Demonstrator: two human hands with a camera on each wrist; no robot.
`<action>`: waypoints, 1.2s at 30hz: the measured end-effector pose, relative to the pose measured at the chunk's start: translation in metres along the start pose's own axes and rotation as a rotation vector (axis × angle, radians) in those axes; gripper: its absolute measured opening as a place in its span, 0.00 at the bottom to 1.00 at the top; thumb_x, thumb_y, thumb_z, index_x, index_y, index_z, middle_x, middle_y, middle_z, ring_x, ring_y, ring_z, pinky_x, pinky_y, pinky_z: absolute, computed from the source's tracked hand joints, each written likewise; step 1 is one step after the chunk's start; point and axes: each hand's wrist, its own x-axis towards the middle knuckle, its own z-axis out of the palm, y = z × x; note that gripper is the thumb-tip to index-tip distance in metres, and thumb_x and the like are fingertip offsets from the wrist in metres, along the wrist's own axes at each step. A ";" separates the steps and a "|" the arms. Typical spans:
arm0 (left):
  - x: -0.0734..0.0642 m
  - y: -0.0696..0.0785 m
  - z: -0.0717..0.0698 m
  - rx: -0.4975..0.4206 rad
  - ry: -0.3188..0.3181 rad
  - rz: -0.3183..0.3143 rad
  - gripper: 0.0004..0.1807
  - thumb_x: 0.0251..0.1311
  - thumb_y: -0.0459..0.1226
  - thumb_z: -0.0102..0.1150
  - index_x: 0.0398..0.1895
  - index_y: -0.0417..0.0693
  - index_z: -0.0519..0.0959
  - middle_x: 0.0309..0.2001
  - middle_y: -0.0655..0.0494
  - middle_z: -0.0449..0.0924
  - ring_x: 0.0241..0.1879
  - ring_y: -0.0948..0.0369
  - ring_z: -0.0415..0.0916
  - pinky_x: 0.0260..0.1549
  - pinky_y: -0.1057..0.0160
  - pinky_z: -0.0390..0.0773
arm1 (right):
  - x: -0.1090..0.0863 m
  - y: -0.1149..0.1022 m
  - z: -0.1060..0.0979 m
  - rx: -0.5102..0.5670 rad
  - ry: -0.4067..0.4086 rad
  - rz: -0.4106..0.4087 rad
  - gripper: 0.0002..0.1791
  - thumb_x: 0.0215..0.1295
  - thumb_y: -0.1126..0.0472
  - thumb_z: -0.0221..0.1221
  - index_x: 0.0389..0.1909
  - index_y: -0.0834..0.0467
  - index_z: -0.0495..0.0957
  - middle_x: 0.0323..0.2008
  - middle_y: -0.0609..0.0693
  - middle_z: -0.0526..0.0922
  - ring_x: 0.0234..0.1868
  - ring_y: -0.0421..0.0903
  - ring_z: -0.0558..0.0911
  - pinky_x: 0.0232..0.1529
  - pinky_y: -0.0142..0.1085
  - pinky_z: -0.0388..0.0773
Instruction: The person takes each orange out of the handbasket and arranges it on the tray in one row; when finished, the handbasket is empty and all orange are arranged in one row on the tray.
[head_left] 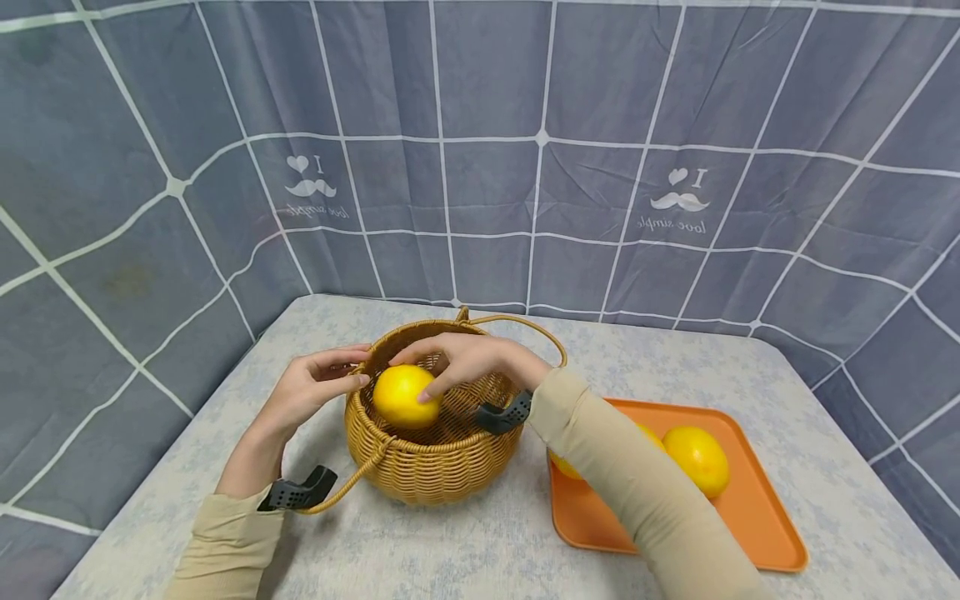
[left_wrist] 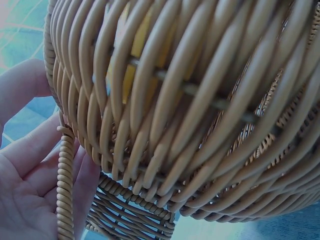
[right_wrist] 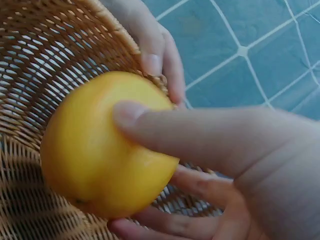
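A round woven wicker basket (head_left: 438,473) stands on the table. My left hand (head_left: 306,390) pinches the left side of its rim, the thumb at the edge and the other fingers along the outer wall. Over the basket's mouth, my right hand (head_left: 480,360) grips a smooth, round yellow fruit (head_left: 399,395), with the thumb pressed on its top and the fingers curled under it. In the right wrist view the fruit (right_wrist: 90,150) sits inside the rim, close to the left fingertips. Through the weave in the left wrist view, a bit of yellow shows behind the basket wall (left_wrist: 210,115).
An orange tray (head_left: 765,525) lies to the right, partly under my right forearm, with yellow fruits (head_left: 697,460) on it. One basket handle (head_left: 536,325) leans out at the back right; the other (head_left: 348,483) reaches my left wrist. A grey checked curtain (head_left: 487,192) hangs behind the table.
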 end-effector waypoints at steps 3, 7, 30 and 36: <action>0.000 -0.001 0.000 -0.001 0.001 0.000 0.21 0.57 0.36 0.64 0.53 0.34 0.77 0.61 0.43 0.70 0.50 0.67 0.74 0.48 0.73 0.72 | -0.010 -0.002 -0.007 0.078 0.034 0.008 0.34 0.58 0.61 0.65 0.66 0.55 0.66 0.63 0.47 0.69 0.54 0.45 0.75 0.53 0.38 0.74; 0.001 -0.001 -0.001 0.012 0.008 -0.002 0.22 0.57 0.37 0.65 0.53 0.34 0.77 0.60 0.43 0.71 0.49 0.68 0.74 0.48 0.73 0.73 | -0.024 -0.004 -0.016 0.163 0.074 -0.007 0.35 0.59 0.64 0.63 0.68 0.56 0.63 0.64 0.49 0.67 0.53 0.47 0.77 0.51 0.37 0.75; 0.000 -0.002 -0.004 0.021 0.008 -0.027 0.24 0.57 0.39 0.65 0.54 0.35 0.76 0.60 0.49 0.72 0.52 0.69 0.72 0.49 0.73 0.71 | -0.156 0.012 -0.042 0.327 0.412 -0.042 0.35 0.62 0.63 0.61 0.69 0.54 0.61 0.66 0.54 0.64 0.60 0.52 0.71 0.55 0.47 0.73; 0.000 -0.002 -0.003 0.026 0.004 -0.031 0.24 0.57 0.39 0.64 0.55 0.35 0.76 0.61 0.48 0.71 0.53 0.69 0.71 0.50 0.73 0.70 | -0.194 0.021 -0.043 0.315 0.490 -0.010 0.34 0.64 0.68 0.57 0.70 0.54 0.59 0.66 0.54 0.64 0.56 0.52 0.75 0.51 0.44 0.76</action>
